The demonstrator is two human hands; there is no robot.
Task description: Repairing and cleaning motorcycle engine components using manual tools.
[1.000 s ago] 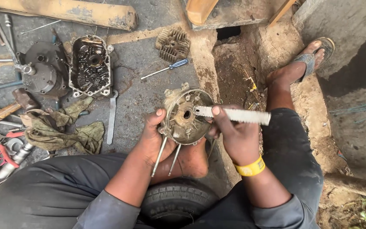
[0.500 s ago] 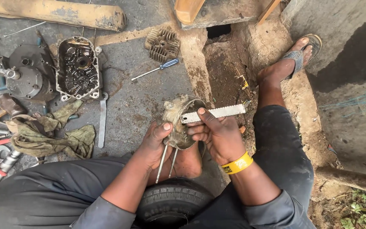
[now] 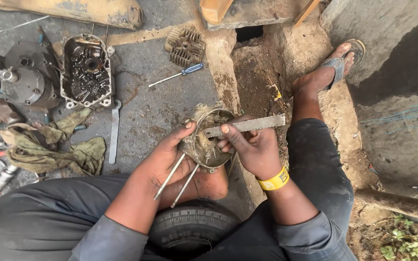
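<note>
My left hand [image 3: 168, 157] grips a dirty round engine part [image 3: 205, 140] from its left side, holding it tilted above my lap. Two long metal studs [image 3: 177, 177] stick out of the part down past my left palm. My right hand [image 3: 250, 147], with a yellow wristband [image 3: 273, 181], holds a flat grey hacksaw blade [image 3: 247, 125] laid across the rim of the part; the blade points to the right. The index finger presses on the blade near its left end.
On the concrete floor lie an open engine crankcase [image 3: 87, 70], a dark round cover [image 3: 25, 79], a finned cylinder head [image 3: 186, 46], a blue-handled screwdriver [image 3: 177, 75], a flat spanner [image 3: 114, 130] and an olive rag [image 3: 56, 145]. A small tyre [image 3: 189, 229] sits between my legs. My sandalled foot [image 3: 335, 65] rests by a wall.
The view has shifted slightly. My hands have turned the engine part more edge-on and slid the blade a little across its rim.
</note>
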